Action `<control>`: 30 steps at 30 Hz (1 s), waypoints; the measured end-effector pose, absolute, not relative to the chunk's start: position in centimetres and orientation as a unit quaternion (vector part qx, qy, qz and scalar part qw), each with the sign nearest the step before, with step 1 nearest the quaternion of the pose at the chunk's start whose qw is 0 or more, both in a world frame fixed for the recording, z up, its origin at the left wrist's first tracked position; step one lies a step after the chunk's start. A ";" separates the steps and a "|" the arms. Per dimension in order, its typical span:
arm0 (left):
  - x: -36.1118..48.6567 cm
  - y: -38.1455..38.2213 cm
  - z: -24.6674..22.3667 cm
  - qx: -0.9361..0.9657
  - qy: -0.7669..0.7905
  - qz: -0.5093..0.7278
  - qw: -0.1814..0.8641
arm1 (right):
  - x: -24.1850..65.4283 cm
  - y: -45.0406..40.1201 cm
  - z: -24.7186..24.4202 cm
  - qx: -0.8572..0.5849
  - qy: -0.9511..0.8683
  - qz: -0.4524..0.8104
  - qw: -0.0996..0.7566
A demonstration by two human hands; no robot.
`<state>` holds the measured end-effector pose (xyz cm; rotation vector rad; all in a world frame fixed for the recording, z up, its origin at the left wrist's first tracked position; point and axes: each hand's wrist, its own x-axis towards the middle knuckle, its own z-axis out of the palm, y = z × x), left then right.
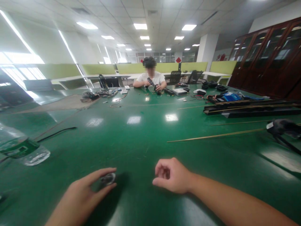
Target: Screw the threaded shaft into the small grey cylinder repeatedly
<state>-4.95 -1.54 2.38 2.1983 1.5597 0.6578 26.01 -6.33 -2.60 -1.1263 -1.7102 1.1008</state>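
Observation:
At the lower left, my left hand (88, 191) grips a small round object (108, 179) between thumb and fingers. It has a pale, shiny rim and a dark middle; blur hides its exact kind. My right hand (172, 175) is held over the green table (141, 147), to the right of the left one. Its fingers are loosely curled, with a gap between them and the thumb, and nothing shows in it. The two hands are apart.
A clear plastic bottle (25, 149) with a green label lies at the left, near a black cable (57, 133). Thin brass-coloured rods (211, 135) and black rails (254, 110) lie right. Across the table, a person (150, 78) holds a dark power tool (150, 82).

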 end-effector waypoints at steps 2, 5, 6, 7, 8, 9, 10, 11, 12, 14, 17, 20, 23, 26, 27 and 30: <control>-0.7 -0.9 2.9 0.813 0.490 0.175 0.263 | 26.1 -6.3 -2.8 -0.426 -0.672 0.441 0.415; 5.2 -0.7 2.9 0.818 0.414 0.174 0.358 | 26.2 -6.2 -3.1 -0.403 -0.676 0.439 0.433; 6.5 -0.7 2.5 0.810 0.399 0.192 0.384 | 26.2 -6.1 -3.2 -0.405 -0.674 0.435 0.439; 7.4 -0.7 2.0 0.794 0.393 0.217 0.411 | 26.2 -6.0 -3.2 -0.412 -0.669 0.431 0.444; 7.8 -0.7 1.4 0.772 0.391 0.238 0.441 | 26.1 -5.9 -3.3 -0.420 -0.663 0.429 0.448; 8.0 -0.7 0.8 0.747 0.394 0.253 0.472 | 26.1 -5.8 -3.3 -0.427 -0.657 0.428 0.450; 7.9 -0.7 0.3 0.723 0.398 0.263 0.499 | 26.0 -5.7 -3.3 -0.432 -0.654 0.429 0.450; 7.7 -0.8 -0.2 0.705 0.401 0.264 0.521 | 26.0 -5.6 -3.4 -0.431 -0.654 0.432 0.446; 7.4 -0.8 -0.5 0.695 0.400 0.262 0.537 | 25.9 -5.6 -3.4 -0.427 -0.656 0.437 0.443; 6.9 -1.0 -0.7 0.692 0.392 0.254 0.550 | 25.9 -5.6 -3.3 -0.420 -0.660 0.444 0.437; 6.6 -1.3 -0.4 0.693 0.377 0.240 0.565 | 26.0 -5.8 -3.2 -0.423 -0.666 0.439 0.429; 6.7 -1.3 -0.3 0.694 0.367 0.234 0.573 | 26.2 -5.9 -3.0 -0.428 -0.672 0.436 0.419; 6.7 -1.3 -0.4 0.695 0.362 0.237 0.574 | 26.2 -6.0 -2.9 -0.431 -0.672 0.438 0.414; 6.6 -1.3 -0.5 0.692 0.360 0.243 0.577 | 26.2 -6.0 -2.8 -0.434 -0.673 0.434 0.414; 6.6 -1.4 -0.4 0.693 0.359 0.243 0.577 | 26.2 -6.0 -2.8 -0.435 -0.674 0.432 0.413; 6.6 -1.5 -0.4 0.710 0.356 0.247 0.555 | 26.2 -6.1 -2.8 -0.434 -0.676 0.430 0.412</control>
